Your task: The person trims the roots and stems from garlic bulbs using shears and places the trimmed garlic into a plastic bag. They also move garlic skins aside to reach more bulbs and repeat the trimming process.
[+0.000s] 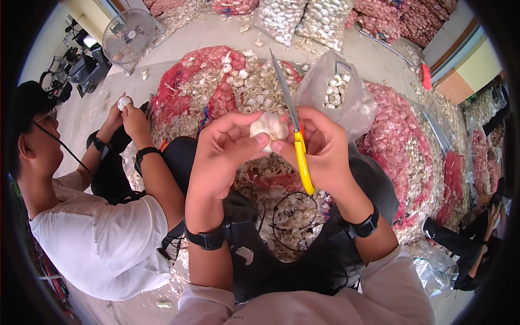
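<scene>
A white garlic bulb is pinched between the fingers and thumb of my left hand, in front of my chest. My right hand grips a pair of scissors with a yellow and orange handle. The narrow metal blades point up and away, close together, just right of the bulb. My right thumb tip also touches the bulb's lower edge. Beneath both hands, between my knees, lie many loose garlic skins. Beyond them spreads a heap of garlic bulbs on red mesh.
A clear plastic bag with peeled-looking white bulbs stands beyond my right hand. Red mesh sacks of garlic lie to the right. At the left a co-worker holds another bulb. A standing fan is at the far left.
</scene>
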The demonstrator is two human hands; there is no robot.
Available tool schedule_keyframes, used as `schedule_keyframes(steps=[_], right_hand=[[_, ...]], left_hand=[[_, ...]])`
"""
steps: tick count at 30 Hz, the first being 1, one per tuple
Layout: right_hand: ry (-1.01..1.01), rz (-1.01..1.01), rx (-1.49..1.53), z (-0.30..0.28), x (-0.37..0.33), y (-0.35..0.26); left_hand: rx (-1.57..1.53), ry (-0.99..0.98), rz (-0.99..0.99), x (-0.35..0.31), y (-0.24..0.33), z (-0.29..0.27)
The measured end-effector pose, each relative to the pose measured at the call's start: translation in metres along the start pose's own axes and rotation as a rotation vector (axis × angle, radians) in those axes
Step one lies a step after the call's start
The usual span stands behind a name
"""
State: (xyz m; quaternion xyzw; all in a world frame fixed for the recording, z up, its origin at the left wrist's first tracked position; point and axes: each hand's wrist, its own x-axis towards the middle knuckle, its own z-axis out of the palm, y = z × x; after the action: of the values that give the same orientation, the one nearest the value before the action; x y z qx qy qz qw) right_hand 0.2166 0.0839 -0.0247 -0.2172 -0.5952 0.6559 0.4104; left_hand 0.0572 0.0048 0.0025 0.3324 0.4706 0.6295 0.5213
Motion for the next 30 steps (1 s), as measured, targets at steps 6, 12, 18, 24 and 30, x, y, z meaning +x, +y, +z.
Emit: schedule_keyframes(steps=[6,12,18,24,30], right_hand=[[0.020,-0.037,0.068,-0.001,-0.002,-0.003],[-0.033,-0.031,0.076,-0.002,0.000,0.001],[-0.037,0.017,0.153,0.016,0.008,-0.014],[-0.038,-0.105,-0.189,0.023,0.008,-0.011],[0.043,-0.154,-0.188,0.030,0.008,-0.002]], left_hand=[[0.011,-0.062,0.048,0.002,-0.003,0.000],[-0.011,-0.076,0.041,-0.002,0.001,-0.004],[0.046,-0.057,0.196,-0.007,-0.001,-0.006],[0.115,-0.004,0.254,-0.014,0.005,-0.007],[0.185,0.054,0.262,-0.019,0.006,-0.008]])
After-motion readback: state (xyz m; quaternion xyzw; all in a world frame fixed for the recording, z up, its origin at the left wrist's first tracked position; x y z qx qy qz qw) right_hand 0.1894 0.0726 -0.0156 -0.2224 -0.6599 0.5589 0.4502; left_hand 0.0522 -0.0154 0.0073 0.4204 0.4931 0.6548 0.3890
